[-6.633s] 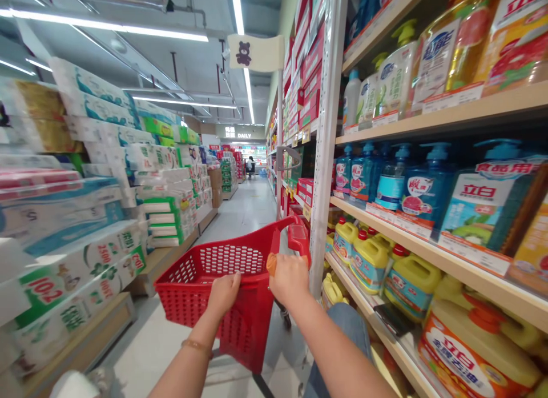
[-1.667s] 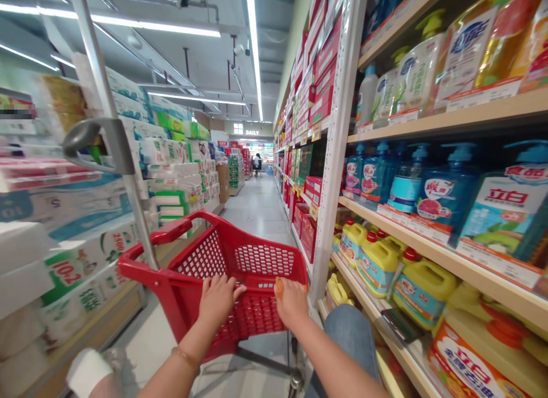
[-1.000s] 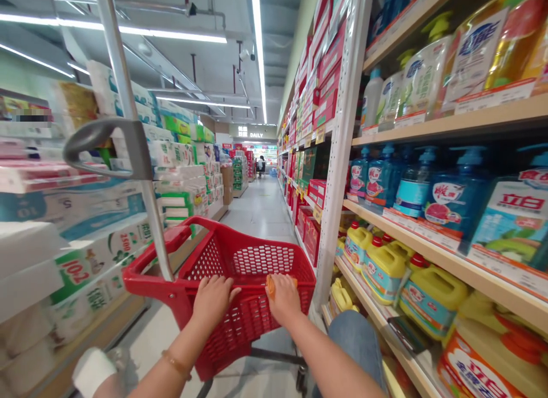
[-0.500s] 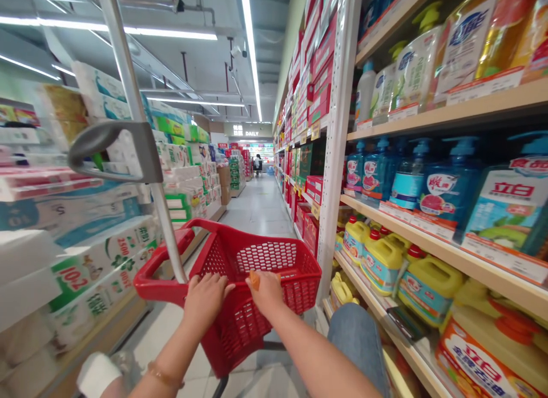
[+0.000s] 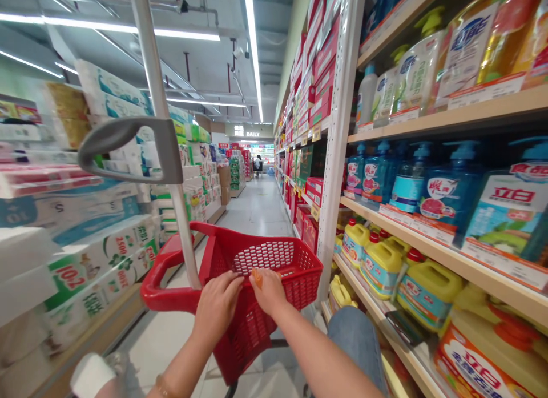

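Low in the middle is a red shopping basket [image 5: 244, 329] with mesh sides and a metal pole [image 5: 186, 232] topped by a grey handle [image 5: 171, 152]. My left hand [image 5: 219, 301] is closed over the near rim of the basket, just right of the pole's foot. Beside it, my right hand [image 5: 269, 292] is wrapped round a small orange thing [image 5: 257, 277] at the same rim. What the orange thing is, I cannot make out. The inside of the basket shows only in part.
Shelves with blue pump bottles [image 5: 436, 187] and yellow jugs [image 5: 428, 289] rise close on the right. Stacked paper packs [image 5: 94, 272] line the left. A tiled aisle [image 5: 252, 201] runs ahead, with a person [image 5: 258, 163] far off. My knee [image 5: 355, 341] is near the lower shelf.
The basket's handle side, with its pole and grey handle, has swung a little to the right. My left hand has moved right with it; my right hand has barely shifted.
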A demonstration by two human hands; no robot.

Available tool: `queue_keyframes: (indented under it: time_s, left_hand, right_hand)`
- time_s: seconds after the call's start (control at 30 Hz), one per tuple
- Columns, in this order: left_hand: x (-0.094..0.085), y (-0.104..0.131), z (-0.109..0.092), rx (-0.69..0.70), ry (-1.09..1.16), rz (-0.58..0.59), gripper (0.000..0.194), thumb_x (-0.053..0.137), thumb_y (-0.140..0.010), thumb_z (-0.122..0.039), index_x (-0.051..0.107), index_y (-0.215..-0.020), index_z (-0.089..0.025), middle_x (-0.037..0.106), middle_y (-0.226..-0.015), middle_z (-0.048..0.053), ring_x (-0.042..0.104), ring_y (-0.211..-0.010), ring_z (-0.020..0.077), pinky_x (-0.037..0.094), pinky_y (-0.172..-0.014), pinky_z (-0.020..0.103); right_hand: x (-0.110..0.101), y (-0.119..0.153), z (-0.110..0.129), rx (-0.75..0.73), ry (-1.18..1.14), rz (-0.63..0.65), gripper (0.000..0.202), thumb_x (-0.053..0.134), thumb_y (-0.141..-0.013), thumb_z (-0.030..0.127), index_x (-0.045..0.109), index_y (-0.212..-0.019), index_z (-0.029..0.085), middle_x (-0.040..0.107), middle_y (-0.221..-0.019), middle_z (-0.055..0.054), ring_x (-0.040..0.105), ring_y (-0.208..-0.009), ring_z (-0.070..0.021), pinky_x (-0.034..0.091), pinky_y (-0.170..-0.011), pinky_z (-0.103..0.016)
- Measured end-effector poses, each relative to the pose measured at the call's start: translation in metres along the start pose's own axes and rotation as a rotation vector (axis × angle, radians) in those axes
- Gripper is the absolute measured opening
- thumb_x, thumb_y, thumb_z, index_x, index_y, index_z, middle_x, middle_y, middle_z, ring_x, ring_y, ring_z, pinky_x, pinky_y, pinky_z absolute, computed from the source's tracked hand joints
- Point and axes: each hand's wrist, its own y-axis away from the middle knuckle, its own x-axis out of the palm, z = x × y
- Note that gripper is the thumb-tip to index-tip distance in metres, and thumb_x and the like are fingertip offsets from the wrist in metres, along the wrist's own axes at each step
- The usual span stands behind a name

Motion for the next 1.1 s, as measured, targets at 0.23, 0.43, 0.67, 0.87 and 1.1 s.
queue_keyframes:
  time_s: [0.23,0.43,0.67,0.87,1.1]
  left_hand:
    - [-0.037,0.017,0.077,-0.244,-0.069,-0.259,0.034,0.054,-0.084,-0.051,0.06,-0.097,-0.02,0.065,-0.107,0.013,0.052,-0.118,0.0321,0.04,-0.098,0.046]
    - [-0.05,0.011,0.084,-0.164,-0.043,-0.1,0.03,0.055,-0.082,-0.047,0.057,-0.064,-0.023,0.066,-0.071,0.006,0.06,-0.083,0.0261,0.044,-0.083,0.04]
    - [-0.054,0.018,0.088,0.05,0.321,-0.082,0.026,0.046,-0.089,-0.033,0.07,-0.084,-0.024,0.072,-0.085,0.004,0.064,-0.088,0.0199,0.047,-0.086,0.034]
    - [-0.038,0.008,0.068,-0.108,0.328,-0.193,0.037,0.037,-0.089,-0.031,0.062,-0.064,-0.021,0.069,-0.073,0.004,0.064,-0.094,0.0226,0.045,-0.092,0.039]
    - [-0.055,0.003,0.038,0.015,0.352,-0.012,0.037,0.035,-0.093,-0.028,0.063,-0.071,-0.021,0.067,-0.073,0.004,0.059,-0.076,0.018,0.043,-0.08,0.035]
  right_hand:
    - [-0.006,-0.001,-0.03,0.142,0.019,-0.048,0.035,0.042,-0.097,0.035,0.063,-0.118,0.016,0.062,-0.127,-0.013,0.052,-0.122,-0.0232,0.033,-0.106,-0.039]
    - [0.006,-0.002,0.012,0.036,-0.102,-0.041,0.037,0.043,-0.096,0.036,0.061,-0.123,0.018,0.061,-0.129,-0.01,0.052,-0.123,-0.0208,0.033,-0.108,-0.037]
    - [-0.008,-0.017,-0.004,0.101,-0.053,-0.008,0.032,0.04,-0.097,0.033,0.066,-0.109,0.019,0.07,-0.11,-0.008,0.06,-0.11,-0.0203,0.039,-0.101,-0.034]
    - [-0.015,-0.011,0.03,-0.07,-0.341,-0.016,0.033,0.044,-0.094,0.032,0.063,-0.119,0.02,0.066,-0.12,-0.007,0.058,-0.114,-0.0186,0.04,-0.102,-0.034]
    - [-0.026,-0.024,0.019,-0.017,-0.574,0.039,0.036,0.041,-0.096,0.04,0.068,-0.11,0.02,0.071,-0.103,-0.006,0.063,-0.101,-0.0198,0.046,-0.094,-0.035]
